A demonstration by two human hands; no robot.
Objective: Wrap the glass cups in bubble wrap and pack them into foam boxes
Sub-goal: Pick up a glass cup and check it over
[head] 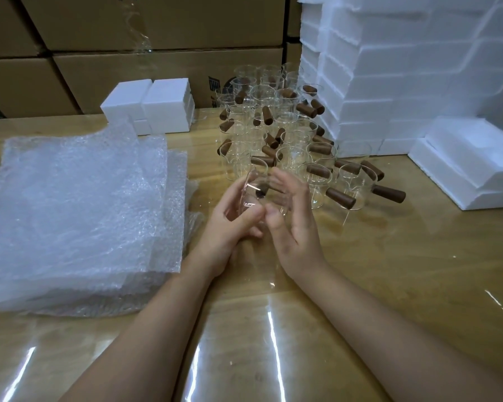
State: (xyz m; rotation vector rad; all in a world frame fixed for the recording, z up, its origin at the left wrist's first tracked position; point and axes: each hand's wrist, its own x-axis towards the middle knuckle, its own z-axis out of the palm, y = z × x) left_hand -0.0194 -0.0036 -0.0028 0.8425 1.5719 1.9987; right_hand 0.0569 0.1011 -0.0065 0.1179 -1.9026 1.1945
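Observation:
A clear glass cup [257, 188] with a dark wooden handle lies tilted between my two hands above the wooden table [389, 256]. My left hand [233, 221] curls round its left side, thumb on the near wall. My right hand [294, 219] cups its right side with the fingers fairly straight and the thumb touching the glass. A thick stack of bubble wrap sheets [82, 210] lies on the table to the left. Behind the hands stands a crowd of glass cups with brown handles [276, 134]. An open foam box [471, 163] sits at the right.
A tall pile of white foam boxes [404, 76] fills the back right. Two closed foam boxes [154, 105] stand behind the bubble wrap. Brown cardboard cartons [99, 53] line the back wall. The glossy tabletop runs toward me between my forearms.

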